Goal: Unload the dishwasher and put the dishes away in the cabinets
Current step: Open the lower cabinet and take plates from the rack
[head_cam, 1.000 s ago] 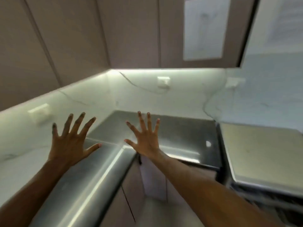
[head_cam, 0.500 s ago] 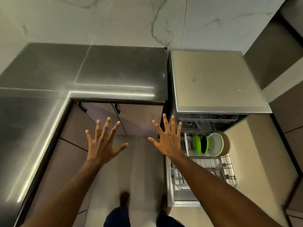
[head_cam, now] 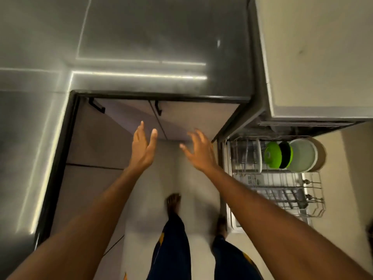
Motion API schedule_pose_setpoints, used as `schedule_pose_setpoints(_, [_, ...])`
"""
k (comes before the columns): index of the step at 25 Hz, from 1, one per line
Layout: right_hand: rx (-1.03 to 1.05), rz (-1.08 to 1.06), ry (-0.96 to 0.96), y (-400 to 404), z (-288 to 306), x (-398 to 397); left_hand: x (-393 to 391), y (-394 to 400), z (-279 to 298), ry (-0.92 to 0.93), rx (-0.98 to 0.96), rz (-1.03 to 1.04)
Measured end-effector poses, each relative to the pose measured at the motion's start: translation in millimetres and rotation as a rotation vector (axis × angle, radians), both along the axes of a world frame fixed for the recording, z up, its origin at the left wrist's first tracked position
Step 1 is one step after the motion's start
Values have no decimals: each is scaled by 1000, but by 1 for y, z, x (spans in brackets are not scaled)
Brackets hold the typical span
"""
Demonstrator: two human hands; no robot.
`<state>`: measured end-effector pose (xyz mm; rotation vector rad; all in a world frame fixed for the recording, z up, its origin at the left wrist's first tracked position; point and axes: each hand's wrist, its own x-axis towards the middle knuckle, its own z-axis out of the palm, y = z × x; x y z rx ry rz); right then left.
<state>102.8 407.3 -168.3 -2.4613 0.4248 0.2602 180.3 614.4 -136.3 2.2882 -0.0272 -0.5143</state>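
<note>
The dishwasher point(head_cam: 314, 57) stands open at the right, its wire rack point(head_cam: 282, 190) pulled out over the floor. On edge at the rack's back stand a white plate point(head_cam: 259, 156), a green bowl point(head_cam: 272, 155), a dark dish with a green rim point(head_cam: 285, 155), a pale round plate point(head_cam: 302, 155) and a beige dish point(head_cam: 321, 154) behind it. My left hand point(head_cam: 142, 147) and my right hand point(head_cam: 198, 151) are stretched out over the floor in front of the lower cabinets, both empty with fingers apart. The right hand is just left of the rack.
A dark steel L-shaped counter point(head_cam: 161, 37) runs along the top and left. Below it are lower cabinet doors point(head_cam: 181, 118) with black handles point(head_cam: 158, 108). My bare feet point(head_cam: 173, 201) stand on the pale floor beside the rack.
The view has tilted further down, from the wall and counter to the floor and rack. Both hands turned from flat, spread palms to edge-on, and the rack looms larger.
</note>
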Motion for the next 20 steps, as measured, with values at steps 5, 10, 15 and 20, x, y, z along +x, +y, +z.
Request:
schedule_pose_setpoints(5, [277, -188, 7, 71, 3, 151, 57, 15, -30, -31, 122, -164])
schedule_pose_setpoints(10, [489, -227, 139, 78, -11, 184, 112, 17, -20, -121, 244, -236])
schedule_pose_setpoints(15, [477, -193, 105, 80, -16, 143, 100, 33, -17, -89, 0, -278])
schedule_pose_setpoints(20, [723, -338, 40, 88, -17, 43, 87, 12, -14, 320, -314, 35])
